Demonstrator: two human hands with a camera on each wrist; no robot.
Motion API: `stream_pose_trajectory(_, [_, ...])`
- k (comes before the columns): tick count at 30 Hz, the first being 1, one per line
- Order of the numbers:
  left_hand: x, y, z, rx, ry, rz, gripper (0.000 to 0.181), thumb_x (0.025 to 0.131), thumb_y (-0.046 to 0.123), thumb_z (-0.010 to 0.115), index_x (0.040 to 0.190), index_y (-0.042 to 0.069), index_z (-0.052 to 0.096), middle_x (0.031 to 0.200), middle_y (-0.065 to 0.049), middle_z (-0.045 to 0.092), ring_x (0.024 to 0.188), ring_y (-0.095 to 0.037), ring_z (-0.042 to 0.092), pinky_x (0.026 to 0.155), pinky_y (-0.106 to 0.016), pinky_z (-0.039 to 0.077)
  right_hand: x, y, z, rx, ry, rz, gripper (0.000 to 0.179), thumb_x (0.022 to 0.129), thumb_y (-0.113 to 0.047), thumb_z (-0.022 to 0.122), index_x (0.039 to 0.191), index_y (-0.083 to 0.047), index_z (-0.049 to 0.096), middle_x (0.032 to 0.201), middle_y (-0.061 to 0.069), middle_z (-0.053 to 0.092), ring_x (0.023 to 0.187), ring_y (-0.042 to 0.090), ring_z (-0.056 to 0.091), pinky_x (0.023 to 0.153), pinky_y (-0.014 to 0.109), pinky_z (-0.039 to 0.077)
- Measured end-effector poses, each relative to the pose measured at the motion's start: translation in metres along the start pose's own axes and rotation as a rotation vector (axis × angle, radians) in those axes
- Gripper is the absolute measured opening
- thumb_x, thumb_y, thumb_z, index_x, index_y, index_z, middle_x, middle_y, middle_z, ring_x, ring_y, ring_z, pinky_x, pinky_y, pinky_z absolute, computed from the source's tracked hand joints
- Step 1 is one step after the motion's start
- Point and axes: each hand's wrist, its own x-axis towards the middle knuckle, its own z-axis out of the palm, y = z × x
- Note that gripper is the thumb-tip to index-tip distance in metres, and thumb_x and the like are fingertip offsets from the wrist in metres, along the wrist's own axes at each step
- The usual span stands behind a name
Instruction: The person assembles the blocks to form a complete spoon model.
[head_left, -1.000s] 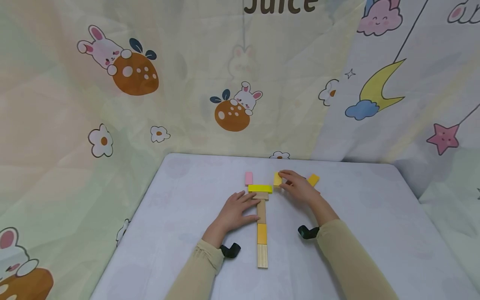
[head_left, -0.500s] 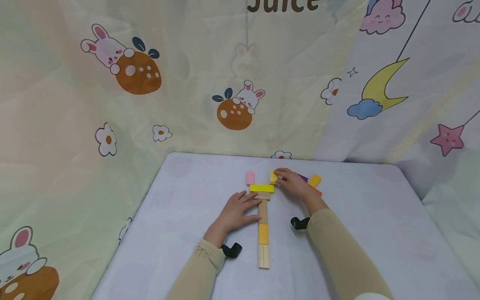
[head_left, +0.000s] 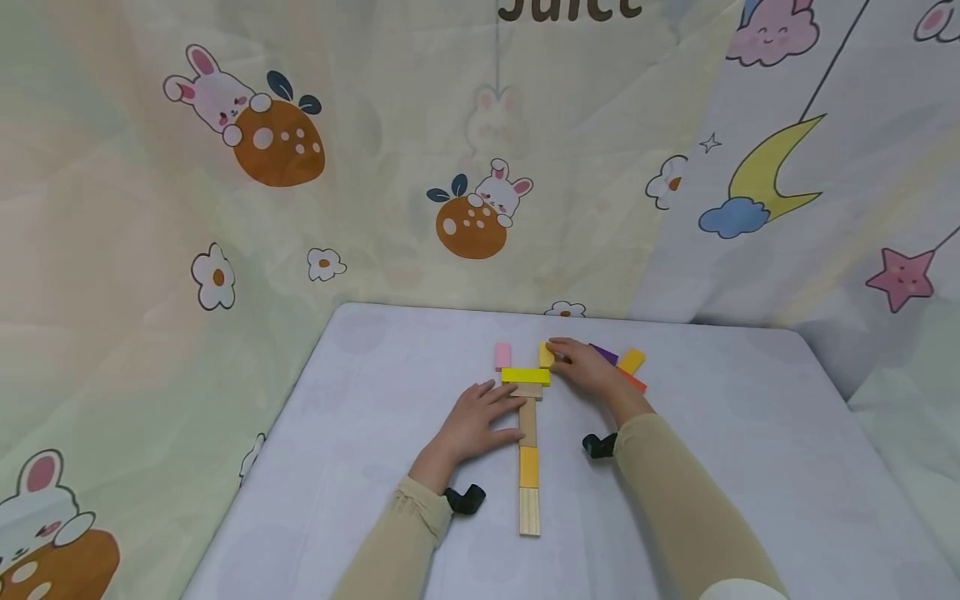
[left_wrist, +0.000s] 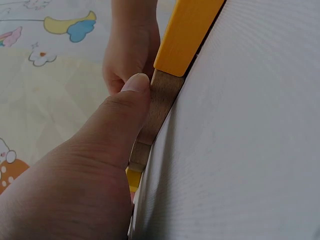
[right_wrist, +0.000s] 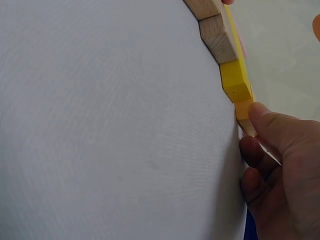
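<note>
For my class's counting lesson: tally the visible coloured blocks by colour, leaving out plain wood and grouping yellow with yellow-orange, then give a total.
Yellow or yellow-orange blocks: 4
Pink block: 1
Purple block: 1
Red-orange block: 1
Total: 7

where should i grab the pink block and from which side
Probably pinch the pink block by its two long sides near the far end, from above: both sides look free, while its near end sits close to the bright yellow block.

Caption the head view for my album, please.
Left hand touching a line of blocks, right hand pinching a small yellow block.
</note>
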Motion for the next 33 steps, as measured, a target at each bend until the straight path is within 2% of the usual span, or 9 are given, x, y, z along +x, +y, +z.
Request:
stream_pose_trajectory(6, [0.001, 0.000, 0.000, -0.001, 0.001, -0.001, 0.065, 0.090, 0.072, 0.047, 0.148, 0.043, 0.041, 0.161, 0.015, 0.030, 0.151, -0.026, 0.025, 0.124, -0.050, 0.021, 0.000, 0.002, 0.001, -0.014, -0.003, -0.015, 0.054, 0.101, -0.034, 0.057, 0.151, -0.019, 0.042, 0.160, 0.004, 0.036, 0.148, 0.032, 0.032, 0.119, 0.054, 0.030])
stream_pose_trajectory(25, [0.000, 0.000, -0.002, -0.007, -0.027, -0.022, 0.064, 0.090, 0.071, 0.049, 0.148, 0.044, 0.041, 0.161, 0.016, 0.028, 0.152, -0.025, 0.023, 0.125, -0.050, 0.019, -0.002, 0.001, 0.004, -0.021, 0.003, -0.021, 0.053, 0.101, -0.032, 0.056, 0.151, -0.021, 0.042, 0.161, 0.005, 0.032, 0.147, 0.032, 0.033, 0.118, 0.054, 0.032])
stream_pose_trajectory(29, [0.000, 0.000, -0.001, -0.009, -0.022, -0.021, 0.064, 0.090, 0.071, 0.050, 0.148, 0.043, 0.041, 0.161, 0.016, 0.029, 0.152, -0.025, 0.024, 0.124, -0.050, 0.020, -0.007, -0.002, 0.000, -0.010, 0.039, -0.016, 0.052, 0.101, -0.032, 0.057, 0.150, -0.022, 0.044, 0.162, 0.004, 0.030, 0.137, 0.031, 0.046, 0.113, 0.052, 0.040])
stream_pose_trajectory(33, [0.001, 0.000, 0.000, -0.007, -0.023, -0.022, 0.065, 0.090, 0.073, 0.049, 0.148, 0.044, 0.040, 0.161, 0.017, 0.028, 0.152, -0.023, 0.022, 0.125, -0.049, 0.019, -0.020, -0.002, -0.010, -0.011, 0.141, -0.024, 0.047, 0.101, -0.029, 0.058, 0.146, -0.017, 0.050, 0.156, 0.006, 0.038, 0.116, 0.026, 0.057, 0.102, 0.047, 0.051])
